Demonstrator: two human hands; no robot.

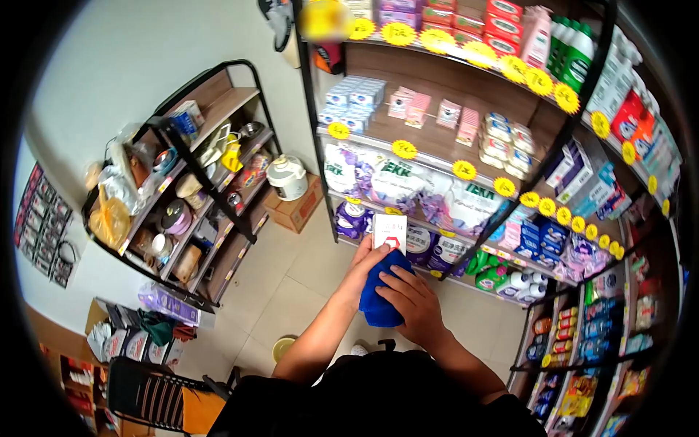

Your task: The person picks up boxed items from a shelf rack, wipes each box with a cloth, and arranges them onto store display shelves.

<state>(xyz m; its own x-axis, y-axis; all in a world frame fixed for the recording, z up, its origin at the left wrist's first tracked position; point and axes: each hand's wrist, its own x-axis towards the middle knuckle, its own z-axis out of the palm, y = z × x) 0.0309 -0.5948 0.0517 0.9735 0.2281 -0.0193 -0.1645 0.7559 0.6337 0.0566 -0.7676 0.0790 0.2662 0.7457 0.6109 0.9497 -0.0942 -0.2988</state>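
A small white box [389, 227] with a red mark on its face is in my left hand [359, 271], gripped near its lower end with the thumb across the front. A bunched blue cloth [381, 297] covers the lower part of the box. My right hand [412, 300] is closed on this cloth from the right, fingers pressed into it. Both hands are close together in front of my body. Behind them, purple detergent packs [420, 244] line a low shelf.
Ahead stands a tall shelf unit [404, 149] with soap boxes, bagged detergent and yellow price tags. More stocked shelves [601, 291] run along the right. To the left are a cluttered rack [218, 186], a rice cooker [287, 178] on a cardboard box [297, 207], and a chair [149, 393].
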